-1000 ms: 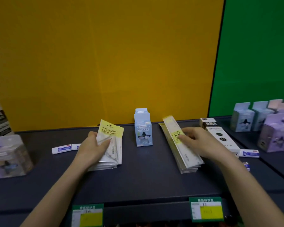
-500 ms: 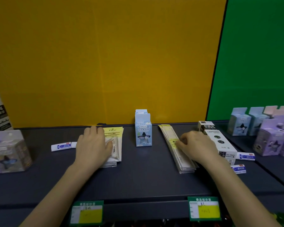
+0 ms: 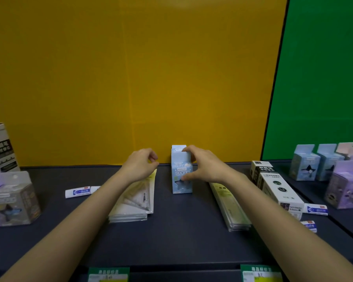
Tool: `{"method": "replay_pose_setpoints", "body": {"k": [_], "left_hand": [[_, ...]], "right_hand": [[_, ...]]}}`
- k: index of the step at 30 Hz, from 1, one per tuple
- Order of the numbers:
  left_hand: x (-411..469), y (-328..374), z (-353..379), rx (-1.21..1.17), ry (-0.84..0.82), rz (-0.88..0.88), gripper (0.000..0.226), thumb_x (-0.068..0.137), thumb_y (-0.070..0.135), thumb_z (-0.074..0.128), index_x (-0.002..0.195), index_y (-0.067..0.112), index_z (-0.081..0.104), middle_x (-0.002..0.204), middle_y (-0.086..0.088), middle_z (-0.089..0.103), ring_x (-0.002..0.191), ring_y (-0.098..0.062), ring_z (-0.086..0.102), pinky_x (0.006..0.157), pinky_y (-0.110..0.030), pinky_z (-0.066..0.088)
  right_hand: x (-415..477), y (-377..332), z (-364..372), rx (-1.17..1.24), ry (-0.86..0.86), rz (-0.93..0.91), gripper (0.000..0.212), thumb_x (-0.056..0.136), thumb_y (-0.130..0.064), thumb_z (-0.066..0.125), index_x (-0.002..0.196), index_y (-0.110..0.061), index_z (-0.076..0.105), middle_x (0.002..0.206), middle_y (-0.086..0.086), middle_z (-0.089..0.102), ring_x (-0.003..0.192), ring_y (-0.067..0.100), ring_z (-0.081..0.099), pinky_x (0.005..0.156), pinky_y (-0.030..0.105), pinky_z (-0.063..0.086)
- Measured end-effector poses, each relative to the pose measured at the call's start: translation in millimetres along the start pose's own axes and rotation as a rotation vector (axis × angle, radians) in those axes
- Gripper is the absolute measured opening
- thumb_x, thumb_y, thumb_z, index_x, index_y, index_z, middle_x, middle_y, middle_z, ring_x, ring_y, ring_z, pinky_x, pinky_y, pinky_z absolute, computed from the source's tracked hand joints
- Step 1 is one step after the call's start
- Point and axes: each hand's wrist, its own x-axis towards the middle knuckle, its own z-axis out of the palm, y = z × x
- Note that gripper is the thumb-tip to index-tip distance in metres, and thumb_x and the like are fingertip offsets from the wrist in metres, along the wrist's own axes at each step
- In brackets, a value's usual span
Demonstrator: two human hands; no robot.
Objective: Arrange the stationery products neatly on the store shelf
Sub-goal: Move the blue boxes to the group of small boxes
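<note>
Gripping the blue box [image 3: 179,169] between thumb and curled fingers, the right hand [image 3: 204,165] should square it gently; the left hand [image 3: 140,164] hovers loosely curled, empty.

On the shelf [image 3: 181,239], the small box [image 3: 181,184] stands near the back edge; triangle packs [image 3: 135,202] lie left, ruler packs [image 3: 230,206] right, long carton [image 3: 277,186] farther right.
</note>
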Motion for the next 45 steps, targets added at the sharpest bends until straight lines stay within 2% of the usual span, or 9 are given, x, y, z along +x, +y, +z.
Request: {"method": "replay_pose_setpoints", "body": {"k": [8,12,14,18,24,29,39,43,45], "left_hand": [[36,12,12,-0.215,-0.166,-0.171,0.041,0.083,0.026,0.063,0.114,0.004,0.048,0.099,-0.007,0.051,0.093,-0.021,0.05,0.073,-0.032,0.042],[50,19,28,-0.348,-0.249,-0.276,0.029,0.077,0.032,0.07,0.074,0.014,0.047,0.076,-0.003,0.051,0.077,-0.019,0.048,0.065,-0.029,0.038],[56,20,36,-0.418,-0.283,-0.287,0.03,0.075,0.032,0.071,0.089,0.008,0.061,0.092,-0.011,0.065,0.076,-0.018,0.052,0.065,-0.028,0.04],[67,24,48,-0.513,-0.284,-0.344,0.044,0.078,0.023,0.071,0.113,0.001,0.056,0.12,-0.015,0.061,0.091,-0.02,0.053,0.078,-0.03,0.04],[77,23,46,-0.583,-0.298,-0.375,0.025,0.075,0.01,0.072,0.094,0.004,0.058,0.121,-0.018,0.061,0.094,-0.023,0.058,0.068,-0.023,0.048],[69,22,27,-0.671,-0.266,-0.262,0.044,0.071,0.0,0.073,0.111,0.005,0.055,0.119,-0.018,0.062,0.1,-0.028,0.061,0.086,-0.037,0.052],[15,62,-4,-0.742,-0.243,0.056,0.045,0.079,0.01,0.066,0.121,0.011,0.051,0.119,-0.013,0.063,0.1,-0.019,0.065,0.077,-0.025,0.056],[-4,94,0,-0.749,-0.247,0.182,0.043,0.079,0.005,0.065,0.12,0.01,0.052,0.116,-0.013,0.063,0.076,-0.002,0.068,0.065,-0.015,0.057],[-11,110,4,-0.694,-0.23,0.231,0.043,0.077,0.007,0.068,0.117,0.012,0.054,0.114,-0.013,0.065,0.082,-0.01,0.067,0.076,-0.026,0.058]], "right_hand": [[-7,2,-35,-0.032,0.023,0.059,0.05,0.066,-0.038,0.078,0.102,-0.016,0.051,0.109,0.006,0.062,0.093,0.026,0.06,0.079,0.046,0.05],[-12,6,-61,-0.037,0.099,0.103,0.049,0.065,-0.037,0.079,0.101,-0.015,0.053,0.108,0.007,0.064,0.091,0.024,0.063,0.079,0.049,0.053],[-13,9,-67,-0.043,0.099,0.118,0.049,0.066,-0.035,0.078,0.103,-0.015,0.053,0.109,0.006,0.064,0.092,0.023,0.063,0.08,0.048,0.053],[-10,14,-72,-0.041,0.096,0.148,0.049,0.067,-0.036,0.078,0.104,-0.017,0.052,0.111,0.005,0.063,0.094,0.022,0.062,0.081,0.046,0.053],[-7,22,-72,0.023,0.104,0.158,0.043,0.069,-0.033,0.078,0.098,-0.02,0.049,0.113,0.005,0.062,0.093,0.021,0.064,0.073,0.038,0.053],[-17,25,-72,0.084,0.126,0.157,0.042,0.071,-0.031,0.077,0.101,-0.017,0.052,0.113,0.003,0.061,0.092,0.02,0.064,0.068,0.036,0.053],[-86,29,-92,0.209,0.265,0.184,0.041,0.071,-0.03,0.075,0.104,-0.017,0.054,0.107,0.003,0.064,0.093,0.017,0.065,0.078,0.043,0.056],[-116,41,-104,0.205,0.292,0.207,0.042,0.07,-0.031,0.076,0.103,-0.018,0.053,0.105,0.004,0.067,0.093,0.018,0.066,0.082,0.046,0.056],[-130,49,-112,0.2,0.309,0.206,0.041,0.07,-0.031,0.075,0.103,-0.02,0.053,0.106,0.003,0.066,0.092,0.016,0.066,0.078,0.041,0.056]]}}
